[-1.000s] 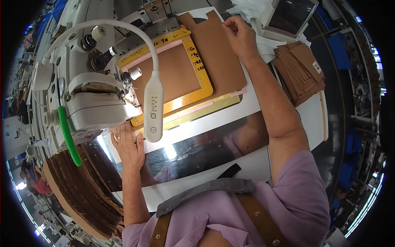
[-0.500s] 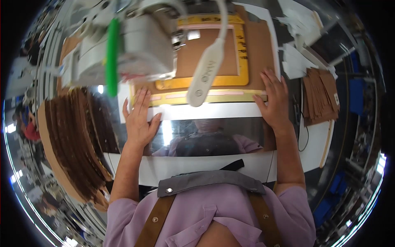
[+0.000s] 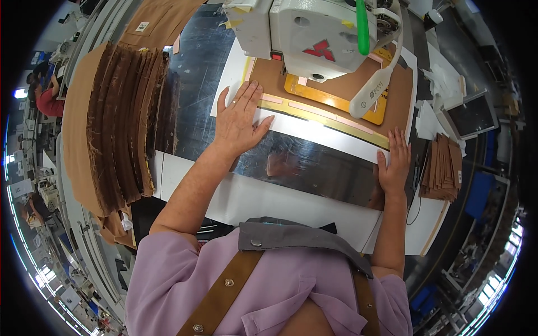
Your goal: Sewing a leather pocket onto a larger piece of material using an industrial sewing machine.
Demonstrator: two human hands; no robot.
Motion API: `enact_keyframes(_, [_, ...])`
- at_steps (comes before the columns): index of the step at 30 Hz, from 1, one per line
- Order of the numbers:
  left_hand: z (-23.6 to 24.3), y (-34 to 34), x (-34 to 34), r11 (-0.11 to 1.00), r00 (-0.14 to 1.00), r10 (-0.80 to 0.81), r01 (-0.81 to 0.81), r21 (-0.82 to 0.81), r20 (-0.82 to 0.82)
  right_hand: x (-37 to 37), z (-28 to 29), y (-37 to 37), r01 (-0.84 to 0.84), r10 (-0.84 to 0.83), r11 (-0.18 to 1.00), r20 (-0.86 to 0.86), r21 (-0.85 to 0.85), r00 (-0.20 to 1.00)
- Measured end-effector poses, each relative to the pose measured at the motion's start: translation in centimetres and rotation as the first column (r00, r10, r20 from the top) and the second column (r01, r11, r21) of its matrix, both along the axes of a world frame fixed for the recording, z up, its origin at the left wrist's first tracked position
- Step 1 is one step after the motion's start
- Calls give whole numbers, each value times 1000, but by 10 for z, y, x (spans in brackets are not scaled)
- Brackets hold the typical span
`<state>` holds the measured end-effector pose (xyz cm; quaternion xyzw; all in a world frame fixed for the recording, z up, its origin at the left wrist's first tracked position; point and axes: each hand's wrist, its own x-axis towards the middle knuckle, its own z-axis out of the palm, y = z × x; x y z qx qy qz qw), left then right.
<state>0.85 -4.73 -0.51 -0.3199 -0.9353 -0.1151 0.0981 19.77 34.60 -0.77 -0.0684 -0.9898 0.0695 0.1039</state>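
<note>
Fingers (image 3: 246, 95) of the left hand (image 3: 238, 120) lay spread flat, grasping nothing, pinning the white sheet (image 3: 314, 131) nearer than the yellow frame (image 3: 330, 101). The right hand (image 3: 394, 162) pressed flat too, right of that frame. Beyond it loomed the sewing machine (image 3: 314, 33).

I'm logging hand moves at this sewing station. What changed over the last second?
The right hand came down from the far corner of the brown fabric piece to the template's near right edge. The left hand stayed flat on the near left corner. The stacks of brown pieces stayed put.
</note>
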Motion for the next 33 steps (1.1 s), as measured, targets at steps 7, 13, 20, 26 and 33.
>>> enact_keyframes(7, [1, 2, 0, 998, 998, 55, -55, 8, -13, -1, -1, 0, 0, 0, 1000, -18, 10, 1000])
enact_keyframes(13, [4, 2, 1, 996, 996, 72, -75, -57, -60, -1, 1, -3, 19, -12, 998, -124, 55, 992])
enact_keyframes(20, [1, 1, -2, 997, 994, -77, 79, 22, -78, 4, 1, -5, 62, -51, 997, -231, 41, 972])
enact_keyframes(26, [-1, 2, -1, 999, 993, -33, 32, -4, -114, 2, 2, -3, 79, -62, 995, -255, 57, 965])
enact_keyframes(33, [-2, 4, -1, 999, 994, -44, 47, 20, -102, 6, 2, -4, 126, -113, 992, -280, 27, 953])
